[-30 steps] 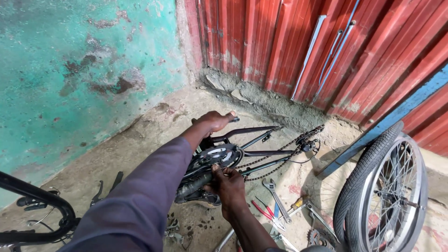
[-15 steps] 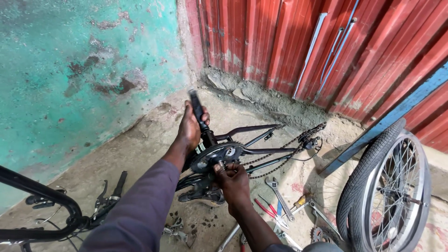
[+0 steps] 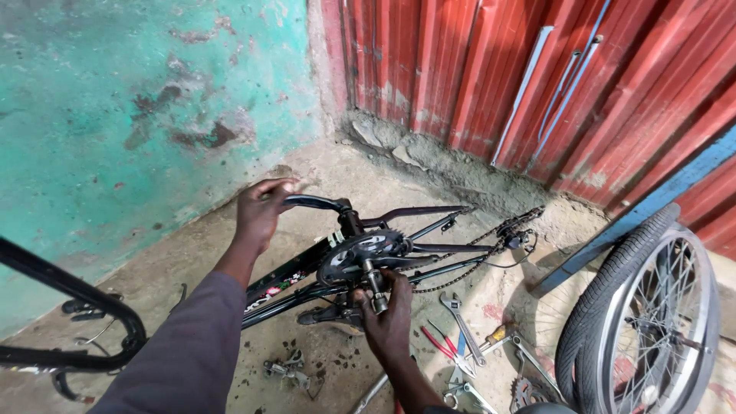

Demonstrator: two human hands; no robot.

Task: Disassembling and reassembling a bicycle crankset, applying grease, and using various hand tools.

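Crank arm (image 3: pixel 310 202) has swung since half a sec ago: it stood up toward the wall then, now it lies flat, pointing left off the chainring (image 3: pixel 366 255). Left hand (image 3: pixel 261 211) rode with it and is closed over the crank's outer end, fingers curled on top, wrist bent, grey-purple sleeve running back toward the camera. Right hand (image 3: pixel 389 318) sits just below the chainring, fingers pinched round a metal tool (image 3: pixel 374 284) standing up against the bottom-bracket axle; grip looks tight, but what kind of tool it is I can't tell. Hands are apart, one either side of the chainring.

Bike frame (image 3: pixel 307 280), black, lies on its side on the concrete floor (image 3: pixel 153 268), chainring up at its middle. Chain (image 3: pixel 468 264) trails right of the chainring to the rear derailleur (image 3: pixel 517 234). A white-and-pink sticker runs along the frame tube left-below the chainring, beside the left forearm. Below-right of the chainring: spanner (image 3: pixel 460 322), red-handled pliers (image 3: pixel 437 343) and other tools scattered. Far right of it, a wheel (image 3: pixel 652 322) stands upright. Behind the chainring: teal wall (image 3: pixel 115 115) to the left, red corrugated sheet (image 3: pixel 498 69) to the right.
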